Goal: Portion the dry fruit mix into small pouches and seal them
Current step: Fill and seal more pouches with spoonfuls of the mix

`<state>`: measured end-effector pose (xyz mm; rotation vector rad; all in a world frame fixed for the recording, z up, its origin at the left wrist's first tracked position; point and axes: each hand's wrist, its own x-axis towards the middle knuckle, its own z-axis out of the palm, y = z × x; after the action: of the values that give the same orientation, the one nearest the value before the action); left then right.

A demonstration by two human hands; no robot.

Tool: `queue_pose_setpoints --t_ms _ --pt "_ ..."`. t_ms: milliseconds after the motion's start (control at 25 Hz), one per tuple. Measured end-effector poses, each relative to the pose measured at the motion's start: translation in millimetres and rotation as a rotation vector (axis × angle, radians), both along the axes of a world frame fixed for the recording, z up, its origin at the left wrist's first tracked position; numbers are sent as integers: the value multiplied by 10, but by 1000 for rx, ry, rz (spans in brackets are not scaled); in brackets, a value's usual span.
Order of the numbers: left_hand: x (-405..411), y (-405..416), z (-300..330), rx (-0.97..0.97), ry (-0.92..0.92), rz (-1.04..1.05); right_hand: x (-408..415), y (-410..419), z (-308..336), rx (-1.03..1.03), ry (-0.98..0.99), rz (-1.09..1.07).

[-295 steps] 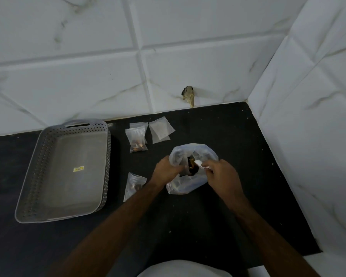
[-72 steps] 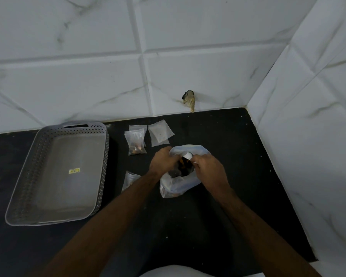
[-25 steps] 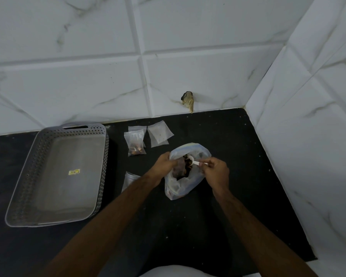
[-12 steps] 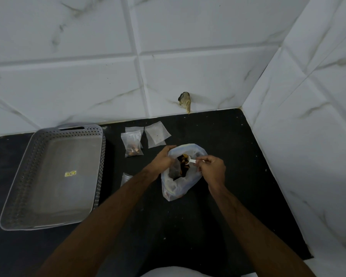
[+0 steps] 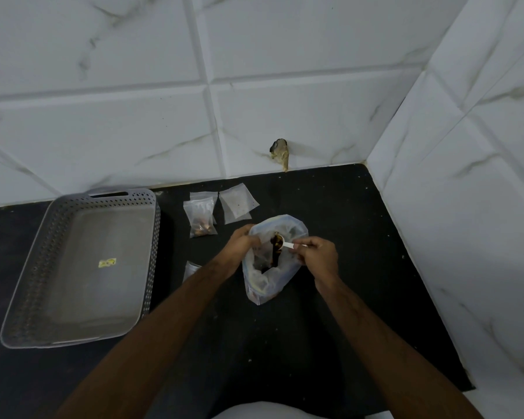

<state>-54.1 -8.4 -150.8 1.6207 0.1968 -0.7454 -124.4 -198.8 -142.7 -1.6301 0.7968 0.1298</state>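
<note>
A large clear bag of dry fruit mix [image 5: 273, 267] stands open on the black counter. My left hand [image 5: 239, 246] grips the bag's left rim. My right hand [image 5: 316, 258] pinches the handle of a small white scoop [image 5: 282, 242], whose bowl sits over the bag's mouth with dark pieces in it. A filled small pouch [image 5: 201, 219] lies behind the bag to the left, on top of an empty one. An empty pouch [image 5: 238, 205] lies to its right. Another pouch [image 5: 191, 269] peeks out from under my left forearm.
A grey perforated plastic basket [image 5: 55, 243] sits at the left of the black counter [image 5: 345, 237]. White marble tiles form the back wall and the right wall, meeting at the corner. A brownish lump [image 5: 280, 152] sticks to the back wall's base.
The scoop has come up out of the bag and is now at its mouth with mix in the bowl. My left hand keeps its grip on the rim.
</note>
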Motion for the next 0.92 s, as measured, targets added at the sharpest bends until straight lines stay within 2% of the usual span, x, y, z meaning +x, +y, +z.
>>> queue_pose_setpoints --t_ms 80,160,440,560,720,920 --pt "-9 -23 21 59 -55 -38 -2 -45 28 153 38 -19" --pt "-12 -44 41 123 -116 -69 -12 -97 38 217 72 -2" --pt "-41 -54 4 98 -110 20 -59 -95 -23 133 5 13" --pt "-41 -52 25 84 -76 43 -42 -48 3 119 39 13" --pt "-80 -55 40 110 -121 16 -30 -70 94 339 134 -76" --pt "-85 25 58 163 -225 -6 -92 -164 147 433 133 -65"
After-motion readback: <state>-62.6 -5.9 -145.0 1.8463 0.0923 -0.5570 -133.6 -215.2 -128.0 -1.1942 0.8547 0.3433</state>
